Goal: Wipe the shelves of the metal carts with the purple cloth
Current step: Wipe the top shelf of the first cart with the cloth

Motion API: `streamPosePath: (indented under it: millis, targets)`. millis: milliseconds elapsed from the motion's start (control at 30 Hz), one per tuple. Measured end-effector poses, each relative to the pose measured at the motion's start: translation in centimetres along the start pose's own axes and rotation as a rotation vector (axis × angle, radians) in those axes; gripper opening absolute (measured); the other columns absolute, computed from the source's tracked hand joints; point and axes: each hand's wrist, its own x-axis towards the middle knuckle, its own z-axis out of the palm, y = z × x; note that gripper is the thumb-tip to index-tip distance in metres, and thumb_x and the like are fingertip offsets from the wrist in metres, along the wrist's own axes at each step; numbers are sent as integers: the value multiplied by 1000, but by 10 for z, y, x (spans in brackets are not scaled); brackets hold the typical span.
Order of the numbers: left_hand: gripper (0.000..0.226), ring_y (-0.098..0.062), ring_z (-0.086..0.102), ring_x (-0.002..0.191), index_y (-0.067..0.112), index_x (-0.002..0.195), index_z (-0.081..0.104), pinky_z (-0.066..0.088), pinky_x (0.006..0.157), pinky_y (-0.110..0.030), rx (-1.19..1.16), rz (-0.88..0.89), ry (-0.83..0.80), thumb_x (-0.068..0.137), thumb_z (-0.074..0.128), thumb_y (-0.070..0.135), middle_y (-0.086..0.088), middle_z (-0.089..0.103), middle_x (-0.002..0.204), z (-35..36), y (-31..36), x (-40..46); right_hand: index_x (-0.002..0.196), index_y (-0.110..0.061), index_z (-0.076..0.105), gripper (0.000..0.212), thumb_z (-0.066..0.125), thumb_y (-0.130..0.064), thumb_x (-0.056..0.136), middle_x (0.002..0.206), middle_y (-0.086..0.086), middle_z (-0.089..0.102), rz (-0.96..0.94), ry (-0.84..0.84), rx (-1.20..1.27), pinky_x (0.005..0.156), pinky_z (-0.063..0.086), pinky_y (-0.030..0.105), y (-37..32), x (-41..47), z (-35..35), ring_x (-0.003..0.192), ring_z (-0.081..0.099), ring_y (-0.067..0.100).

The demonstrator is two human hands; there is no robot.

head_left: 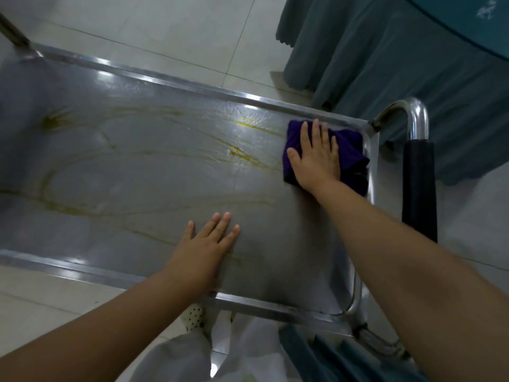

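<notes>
Cart (82,267): metal, top shelf (154,172) with raised rim, yellowish streaks across its surface. Handle (418,172) at right end, chrome with black grip. Cloth (349,153): purple, bunched, on the shelf's far right corner, against the rim. Right hand (316,155): flat on the cloth, fingers straight, pressing. Left hand (206,249): flat on bare shelf near the front rim, fingers straight, holding nothing. Hands well apart. Teal drape (385,64): beyond the cart. Floor (165,31): pale tile.
</notes>
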Motion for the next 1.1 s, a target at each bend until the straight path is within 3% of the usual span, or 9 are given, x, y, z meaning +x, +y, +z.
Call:
streamPosePath:
  millis: [133,267,400,533,700,800,1100]
  targets:
    - [111,-17,-30,135,27,137,-29,-7,116,-50,-24,7,18,82,68,36,1,-37,143,-2,1,-3,155,-18,-2,70,22,-51,97,162,7,-7,-77,-45,-33,119,-7,40,-17,-72,17,149,-8,22]
    - [109,-20,-23,142,27,148,-19,-5,117,-50,-19,-3,26,82,68,35,-1,-31,152,-5,4,-6,151,-18,-6,77,5,-57,86,162,8,-4,-142,-93,-43,117,-11,38,-35,-146,36,149,-9,23]
    - [109,-19,-22,143,27,149,-16,-4,117,-50,-11,-18,43,81,69,34,-2,-27,155,-6,5,-8,152,-16,8,75,24,-56,91,160,11,15,-181,-72,-85,116,3,43,-46,-214,62,147,6,26]
    - [110,-19,-23,142,27,148,-18,-5,115,-50,-5,-26,66,81,69,33,-2,-28,154,-2,5,-7,154,-15,6,81,31,-60,91,158,11,15,-202,-55,-65,114,9,43,-50,-239,70,146,8,26]
    - [109,-17,-28,138,27,146,-22,-7,115,-49,-16,-23,61,83,67,35,1,-36,146,0,2,-3,152,-17,5,78,22,-60,89,161,9,11,-117,-32,-43,117,0,42,-44,-184,57,148,6,27]
    - [112,-15,-32,133,27,138,-29,-8,116,-50,-26,-11,55,82,67,36,1,-38,143,2,-1,-2,154,-19,0,82,9,-63,86,163,7,0,-66,-29,-7,118,-8,40,-36,-123,36,149,-4,24]
    - [117,-18,-36,130,29,135,-32,-14,110,-47,-29,-30,54,79,71,36,2,-41,141,8,0,4,155,-17,0,71,23,-55,99,162,9,-3,56,65,23,120,-5,44,-22,29,-2,148,-8,26]
